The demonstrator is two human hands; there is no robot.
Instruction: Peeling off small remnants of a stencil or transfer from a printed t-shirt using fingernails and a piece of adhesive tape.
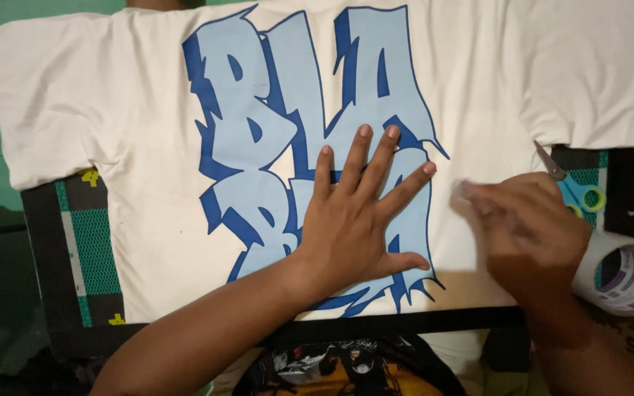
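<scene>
A white T-shirt (111,110) with a large blue graffiti-style print (258,125) lies spread flat on a dark board (53,242). My left hand (357,216) rests flat on the lower part of the print, fingers spread apart. My right hand (526,227) is blurred, lying on the shirt's right side just past the print's edge, fingers pointing left. Whether it holds anything small I cannot tell.
A roll of clear tape (625,273) sits at the right, beside my right wrist. Scissors with blue and green handles (570,187) lie past the shirt's right edge. Green mesh panels (93,249) show on the board at left. A dark printed garment (346,367) lies below.
</scene>
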